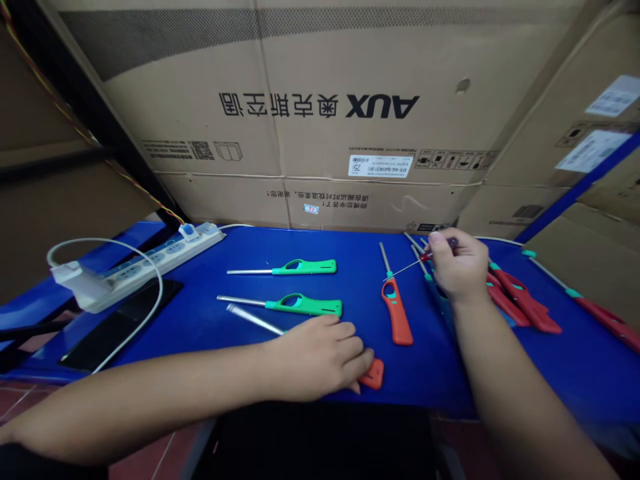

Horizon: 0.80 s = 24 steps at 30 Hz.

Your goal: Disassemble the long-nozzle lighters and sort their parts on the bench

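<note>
The right hand [457, 267] is closed in a pinch, thumb pressed against fingertips on a thin steel wire [405, 267] carrying a small red plastic piece [425, 256]. The left hand [315, 357] lies palm-down with fingers together over an orange plastic lighter handle [374, 375]; whether it grips cannot be told. A slim steel tube [255, 319] runs out from beneath that hand. In the head view, all of this sits above a smooth blue table [430, 380]. Two green plastic utility lighters [305, 267] [305, 305] with looped handles and steel nozzles lie parallel, well left of the right hand. An orange lighter [397, 313] lies between the hands. Red lighters with teal collars [525, 300] lie just right of the right hand. A white power strip [165, 257] with a white cable [115, 250] and a black flat slab [120, 327] lie at far left, before a corrugated AUX carton [320, 113].
</note>
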### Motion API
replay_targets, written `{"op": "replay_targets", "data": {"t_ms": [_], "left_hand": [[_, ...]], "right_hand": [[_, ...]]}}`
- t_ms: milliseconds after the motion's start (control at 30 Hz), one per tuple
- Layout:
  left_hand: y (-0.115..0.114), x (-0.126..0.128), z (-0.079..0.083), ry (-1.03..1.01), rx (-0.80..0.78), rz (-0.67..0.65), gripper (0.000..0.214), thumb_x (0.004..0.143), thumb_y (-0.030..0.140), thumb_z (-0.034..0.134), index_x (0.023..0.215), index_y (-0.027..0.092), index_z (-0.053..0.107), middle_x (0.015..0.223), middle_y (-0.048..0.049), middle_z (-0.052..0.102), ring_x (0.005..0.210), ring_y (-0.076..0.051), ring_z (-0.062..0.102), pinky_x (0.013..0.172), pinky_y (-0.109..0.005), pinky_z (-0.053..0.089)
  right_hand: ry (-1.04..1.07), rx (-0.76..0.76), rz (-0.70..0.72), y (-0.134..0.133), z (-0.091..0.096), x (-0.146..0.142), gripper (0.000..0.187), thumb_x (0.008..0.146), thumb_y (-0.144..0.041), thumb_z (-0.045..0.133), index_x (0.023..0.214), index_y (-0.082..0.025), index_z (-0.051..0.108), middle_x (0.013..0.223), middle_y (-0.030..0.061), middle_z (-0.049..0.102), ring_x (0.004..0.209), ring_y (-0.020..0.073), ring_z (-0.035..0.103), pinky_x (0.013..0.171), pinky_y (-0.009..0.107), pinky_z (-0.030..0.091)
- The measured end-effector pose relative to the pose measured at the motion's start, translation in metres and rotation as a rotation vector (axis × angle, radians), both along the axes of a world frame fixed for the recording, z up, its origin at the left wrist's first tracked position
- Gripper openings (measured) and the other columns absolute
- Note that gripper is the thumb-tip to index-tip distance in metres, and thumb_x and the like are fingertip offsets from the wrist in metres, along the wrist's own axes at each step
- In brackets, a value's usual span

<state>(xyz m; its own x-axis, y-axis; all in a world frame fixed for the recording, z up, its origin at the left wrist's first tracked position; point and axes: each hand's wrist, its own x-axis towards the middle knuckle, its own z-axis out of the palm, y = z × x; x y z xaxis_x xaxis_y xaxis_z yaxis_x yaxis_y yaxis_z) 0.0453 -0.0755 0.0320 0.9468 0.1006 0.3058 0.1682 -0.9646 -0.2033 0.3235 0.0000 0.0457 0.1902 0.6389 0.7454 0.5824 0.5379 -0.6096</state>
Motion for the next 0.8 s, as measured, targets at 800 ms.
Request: {"op": "replay_targets", "data": {"t_ms": [800], "left_hand": [[0.057, -0.025, -0.033, -0.131, -0.703, 0.332, 0.047, 0.077, 0.055, 0.076, 0.116, 0.029, 0.073, 0.126, -0.0089, 0.06, 0.113, -0.028, 0.055, 0.098, -0.045, 0.043]], "right_hand": [[-0.571, 0.032, 0.532, -0.034, -0.003, -0.068, 0.027, 0.092, -0.026, 0.056, 0.066, -0.021, 0.053, 0.054, -0.0037, 0.053, 0.048, 0.0094, 0.047, 0.051, 0.023, 0.035]]}}
